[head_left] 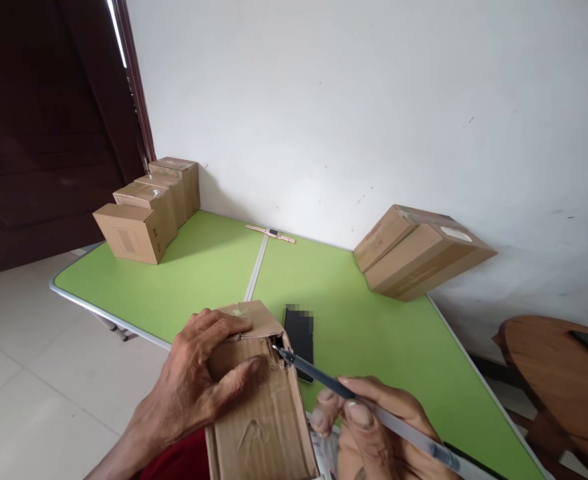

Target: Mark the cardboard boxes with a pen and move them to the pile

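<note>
A worn brown cardboard box (259,427) stands at the near edge of the table, with a torn hole at its upper right corner. My left hand (209,373) grips the box's upper left side, thumb on the front face and fingers over the top. Between thumb and fingers, my right hand (374,420) holds a pen (324,380) with a dark grip and clear barrel. Its tip points at the torn corner; whether it touches the cardboard I cannot tell. Just behind the box, a dark phone-like slab (300,343) lies on the table, partly pixelated.
The green folding table (214,267) has a metal edge and centre strip. Several cardboard boxes (129,233) stand in a row at the back left, and two more (424,257) lean at the right. A pink-strapped watch (273,233) lies by the wall. A wooden stool (549,360) stands right.
</note>
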A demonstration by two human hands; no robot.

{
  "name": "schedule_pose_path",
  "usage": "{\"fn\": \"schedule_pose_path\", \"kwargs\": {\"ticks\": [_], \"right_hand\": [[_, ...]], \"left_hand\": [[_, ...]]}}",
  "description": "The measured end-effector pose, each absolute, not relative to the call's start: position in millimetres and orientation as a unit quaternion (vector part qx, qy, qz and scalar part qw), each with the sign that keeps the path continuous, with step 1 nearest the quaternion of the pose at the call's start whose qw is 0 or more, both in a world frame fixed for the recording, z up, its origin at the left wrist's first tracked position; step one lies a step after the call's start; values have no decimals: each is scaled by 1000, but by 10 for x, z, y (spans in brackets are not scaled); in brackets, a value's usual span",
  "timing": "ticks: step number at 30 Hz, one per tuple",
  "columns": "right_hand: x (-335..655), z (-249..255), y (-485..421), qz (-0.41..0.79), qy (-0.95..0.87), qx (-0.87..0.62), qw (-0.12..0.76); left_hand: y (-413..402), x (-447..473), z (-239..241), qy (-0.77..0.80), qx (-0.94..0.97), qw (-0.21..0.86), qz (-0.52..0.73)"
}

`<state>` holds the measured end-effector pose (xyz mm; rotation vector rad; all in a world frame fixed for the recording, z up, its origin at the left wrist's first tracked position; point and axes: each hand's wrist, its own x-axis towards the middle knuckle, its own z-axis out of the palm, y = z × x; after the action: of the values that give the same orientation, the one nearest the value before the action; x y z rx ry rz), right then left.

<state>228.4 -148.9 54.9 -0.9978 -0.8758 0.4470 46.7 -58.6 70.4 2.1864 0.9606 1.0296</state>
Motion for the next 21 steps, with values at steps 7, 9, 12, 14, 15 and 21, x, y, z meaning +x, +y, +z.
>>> {"fn": "schedule_pose_path", "kwargs": {"ticks": [7,9,12,14,15,21], "right_hand": [[2207,531,-1471,166,-421,-507,734],[2156,556,-1476,154,-394,-535,731],[2127,568,-1479,149,-387,-547,727],[2151,550,-1491,152,-393,-542,727],[2177,537,-1504,154,-399,-537,728],[2593,558,-1448,99,-395,-506,761]], "left_hand": [[-605,480,728,346,815,264,382],[-603,480,735,347,815,267,379],[-600,476,730,348,816,266,377],[-598,474,719,348,817,264,377],[-597,473,713,351,816,263,376],[-587,439,700,370,814,268,359]]}}
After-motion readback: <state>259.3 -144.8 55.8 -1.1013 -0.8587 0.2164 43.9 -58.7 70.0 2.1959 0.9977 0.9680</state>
